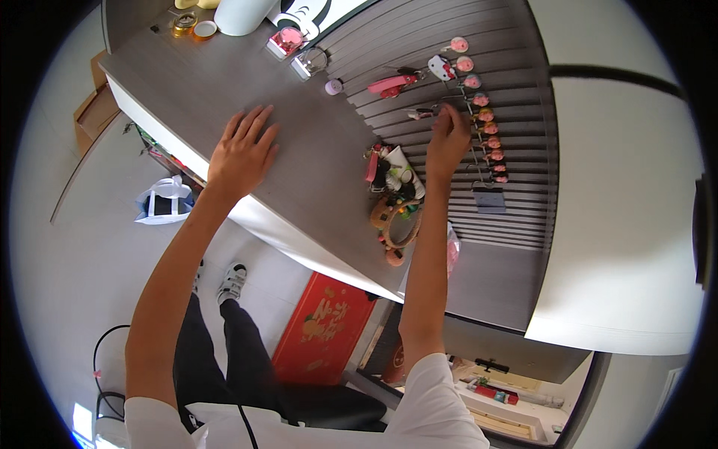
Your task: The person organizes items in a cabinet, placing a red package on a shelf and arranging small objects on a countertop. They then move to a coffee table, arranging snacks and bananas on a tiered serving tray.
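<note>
My left hand point(242, 149) rests with fingers spread on the grey wood-grain countertop point(314, 163), holding nothing. My right hand point(450, 134) is raised at the slatted back panel, its fingertips pinched together beside a row of hooks with round pink figures point(481, 100). Whether something small is between those fingertips cannot be made out. Just left of them hangs a small keychain point(422, 113). Above hang a pink strap keychain point(392, 85) and a white cat-face charm point(441, 68). A grey-blue card-like piece point(489, 200) hangs at the row's lower end.
Below my right hand lies a heap of trinkets with a white tube point(405, 168) and a brown fuzzy headband point(401, 227). Clear jars point(309, 63) and a small lilac pot point(334, 86) stand along the panel. A white bag point(167, 201) and red mat point(324, 331) lie on the floor.
</note>
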